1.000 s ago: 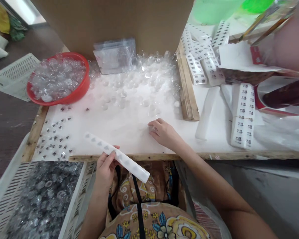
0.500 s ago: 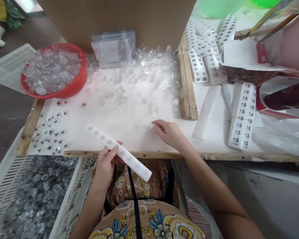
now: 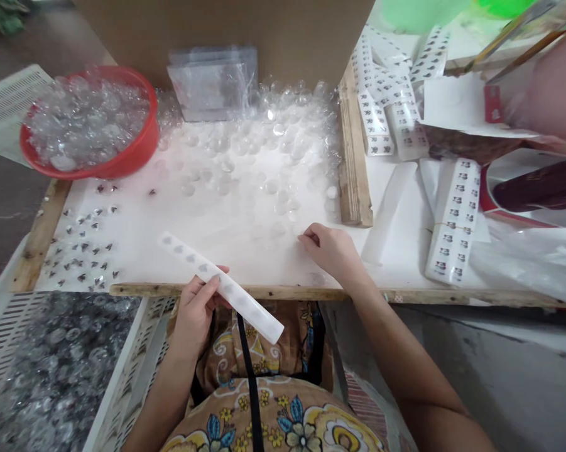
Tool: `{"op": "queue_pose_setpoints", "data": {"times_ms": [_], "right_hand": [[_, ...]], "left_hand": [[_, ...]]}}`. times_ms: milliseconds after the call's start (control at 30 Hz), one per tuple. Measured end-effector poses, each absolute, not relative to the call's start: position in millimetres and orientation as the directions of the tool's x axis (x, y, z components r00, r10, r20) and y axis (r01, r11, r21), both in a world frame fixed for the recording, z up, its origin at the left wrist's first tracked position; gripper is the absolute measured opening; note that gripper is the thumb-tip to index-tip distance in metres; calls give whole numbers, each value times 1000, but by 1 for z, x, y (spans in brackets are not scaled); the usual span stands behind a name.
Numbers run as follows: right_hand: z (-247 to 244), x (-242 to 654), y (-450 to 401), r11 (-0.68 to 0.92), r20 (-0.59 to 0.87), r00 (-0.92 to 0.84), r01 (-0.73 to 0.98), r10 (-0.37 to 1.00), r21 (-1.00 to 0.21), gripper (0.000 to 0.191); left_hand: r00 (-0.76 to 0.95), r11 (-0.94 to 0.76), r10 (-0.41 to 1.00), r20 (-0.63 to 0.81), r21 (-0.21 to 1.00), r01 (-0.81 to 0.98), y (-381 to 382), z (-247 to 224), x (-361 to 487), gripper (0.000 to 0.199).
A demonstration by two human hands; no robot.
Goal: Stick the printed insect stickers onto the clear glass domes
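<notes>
My left hand pinches a white sticker strip near its middle. The strip slants down to the right, past the table's front edge, and faint grey marks show along its upper half. Over the white tabletop, my right hand has thumb and fingertips pressed together; anything between them is too small to make out. Clear round plastic pieces lie scattered beyond the right hand. On the left of the table sit several small clear pieces with dark prints.
A red basin heaped with clear pieces stands at the back left. Below it, a white crate holds many more. A wooden bar borders the right side, with banded sticker sheets beyond. A cardboard box stands behind.
My right hand has shifted slightly to the right, its fingertips drawn closer together. The left hand keeps the strip in nearly the same place. The view has moved a little.
</notes>
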State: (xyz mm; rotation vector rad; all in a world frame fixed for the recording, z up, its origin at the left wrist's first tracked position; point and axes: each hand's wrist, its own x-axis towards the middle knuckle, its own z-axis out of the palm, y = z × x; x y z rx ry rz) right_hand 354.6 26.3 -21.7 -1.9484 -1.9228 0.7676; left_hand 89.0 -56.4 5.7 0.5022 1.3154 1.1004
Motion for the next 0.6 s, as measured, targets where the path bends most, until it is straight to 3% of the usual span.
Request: {"op": "queue_pose_setpoints", "data": {"times_ms": [100,233,333,467,600], "right_hand": [[-21,349,26,45,-63,-99,818,993,-574,8],[-20,335,39,265,16,-305,801,952,-537,30],[-20,328,52,395,-5,-450,789,893,-471,39],[-21,328,61,440,-35,-496,798,867,-411,38],[-25,332,53,457,27,-490,790,871,-409,35]], "left_hand": [[-109,445,855,-507,824,-350,-56,5,89,30],[-104,449,855,-509,825,-342,-56,5,89,30],[-102,456,851,-515,822,-342,-57,5,87,30],[-90,459,850,-519,814,-357,-58,2,84,29],[-70,471,844,-532,798,-376,-58,0,83,30]]}}
